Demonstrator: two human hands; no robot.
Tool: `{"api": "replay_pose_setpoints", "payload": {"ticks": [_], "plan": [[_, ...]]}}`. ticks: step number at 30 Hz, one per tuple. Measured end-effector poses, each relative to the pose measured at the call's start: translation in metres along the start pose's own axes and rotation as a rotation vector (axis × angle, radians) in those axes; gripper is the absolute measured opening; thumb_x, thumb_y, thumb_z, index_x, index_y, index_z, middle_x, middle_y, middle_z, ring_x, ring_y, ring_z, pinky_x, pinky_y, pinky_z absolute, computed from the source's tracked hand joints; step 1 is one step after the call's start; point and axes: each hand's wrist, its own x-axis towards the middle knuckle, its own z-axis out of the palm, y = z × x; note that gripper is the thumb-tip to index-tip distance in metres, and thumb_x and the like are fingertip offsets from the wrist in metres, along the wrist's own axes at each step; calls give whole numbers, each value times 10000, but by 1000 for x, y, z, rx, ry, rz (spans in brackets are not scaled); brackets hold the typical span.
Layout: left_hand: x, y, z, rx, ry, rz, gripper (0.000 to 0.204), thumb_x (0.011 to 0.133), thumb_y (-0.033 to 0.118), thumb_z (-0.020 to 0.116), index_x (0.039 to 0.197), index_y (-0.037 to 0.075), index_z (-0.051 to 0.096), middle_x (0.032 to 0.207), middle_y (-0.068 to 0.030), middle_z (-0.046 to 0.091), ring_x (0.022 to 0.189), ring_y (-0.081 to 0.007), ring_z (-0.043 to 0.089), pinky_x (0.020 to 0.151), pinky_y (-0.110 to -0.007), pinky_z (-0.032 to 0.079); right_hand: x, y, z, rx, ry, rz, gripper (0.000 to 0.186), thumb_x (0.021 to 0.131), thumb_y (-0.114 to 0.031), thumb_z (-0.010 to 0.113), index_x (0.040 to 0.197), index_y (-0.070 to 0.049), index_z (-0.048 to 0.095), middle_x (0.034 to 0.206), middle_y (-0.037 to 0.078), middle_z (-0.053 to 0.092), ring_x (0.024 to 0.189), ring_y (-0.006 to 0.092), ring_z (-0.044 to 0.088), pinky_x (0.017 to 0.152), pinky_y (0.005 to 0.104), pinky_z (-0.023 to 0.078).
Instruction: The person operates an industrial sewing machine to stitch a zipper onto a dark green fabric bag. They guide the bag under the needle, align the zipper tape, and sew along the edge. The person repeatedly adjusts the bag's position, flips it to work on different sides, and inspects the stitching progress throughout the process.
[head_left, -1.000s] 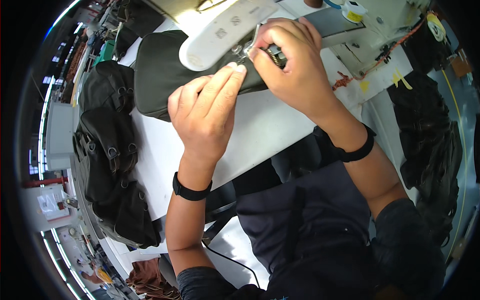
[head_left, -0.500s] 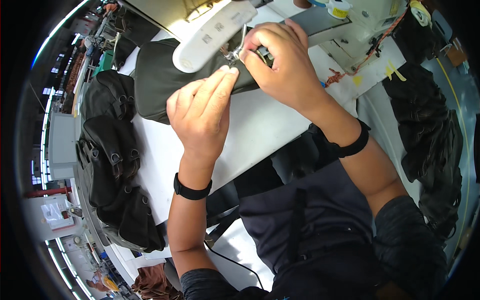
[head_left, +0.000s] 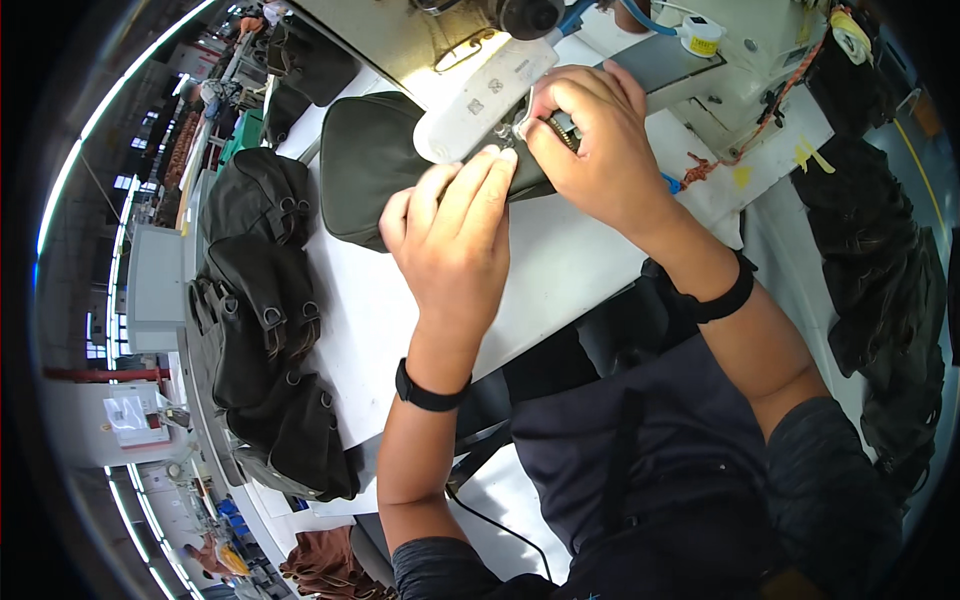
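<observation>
A dark green bag (head_left: pixel 365 165) lies on the white table under the pale arm (head_left: pixel 478 105) of a sewing machine. The fingers of my left hand (head_left: pixel 455 235) are held together and press on its cloth, their tips close to the metal presser foot (head_left: pixel 507 132). My right hand (head_left: pixel 600 150) curls round the bag's right side, thumb and forefinger pinched beside the foot. Inside that curl shows a ridged brass-coloured strip that looks like a zipper (head_left: pixel 566 131). The exact spot under both hands' fingertips is hidden.
Several dark bags (head_left: pixel 262 300) with metal rings are piled along the table's left side. More dark cloth pieces (head_left: pixel 865 270) hang at the right. The machine body (head_left: pixel 760 60) stands at the back right, near a white spool (head_left: pixel 702 38). Brown cloth (head_left: pixel 330 562) lies lower left.
The whole view has shifted, so the scene sits further right and slightly lower. Both hands remain at the presser foot on the bag, in nearly the same pose.
</observation>
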Motion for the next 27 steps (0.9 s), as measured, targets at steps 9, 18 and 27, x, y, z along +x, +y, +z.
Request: {"api": "replay_pose_setpoints", "payload": {"ticks": [9,18,27], "plan": [[-4,45,-12,-150,-207,-198,744,841,129,857,1497,-6,532,1494,-248,546,1237,-414,560,1064,-483,459,1,-5,-17,32,-107,91,46,882,-135,690,894,-102,660,1058,28,728,1148,241,649,1224,485,298],[-18,33,27,-306,-26,-221,834,794,94,907,1496,-4,465,1555,-254,476,1431,-454,449,1194,-548,348,-5,-9,-19,33,-89,106,100,862,-155,729,890,-95,654,1097,70,723,1226,300,626,1234,533,294],[-1,3,51,-391,152,-119,714,709,100,968,1293,39,564,1340,-214,596,1260,-383,572,1071,-465,464,-10,-16,-16,44,8,53,106,815,-120,733,775,-86,641,1003,83,704,1170,329,632,1201,563,340]]}}
